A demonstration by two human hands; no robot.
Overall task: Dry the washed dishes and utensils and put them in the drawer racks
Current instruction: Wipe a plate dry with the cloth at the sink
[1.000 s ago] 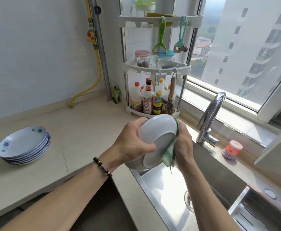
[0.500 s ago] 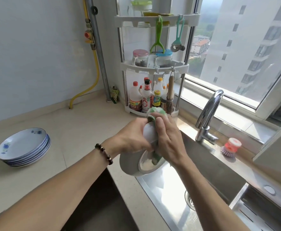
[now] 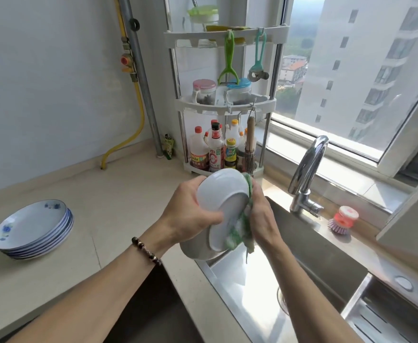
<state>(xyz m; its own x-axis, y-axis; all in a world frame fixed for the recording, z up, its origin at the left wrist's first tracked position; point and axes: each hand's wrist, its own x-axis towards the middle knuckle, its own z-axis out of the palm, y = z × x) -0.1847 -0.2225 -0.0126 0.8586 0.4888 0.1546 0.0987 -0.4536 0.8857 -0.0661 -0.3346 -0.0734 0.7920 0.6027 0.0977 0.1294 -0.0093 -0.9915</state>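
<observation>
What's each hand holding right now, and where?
Left hand grips the white bowl by its outer side; right hand holds the green cloth against its rim.

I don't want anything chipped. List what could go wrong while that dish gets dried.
The left hand alone grips the white dish above the sink edge; a slip could crack it. The right hand rubs with a green cloth, and that pushing might loosen the grip.

hidden: right hand (image 3: 262, 216) fingers behind cloth (image 3: 237, 233) | labels: bottles (image 3: 215, 149) unreadable
</observation>
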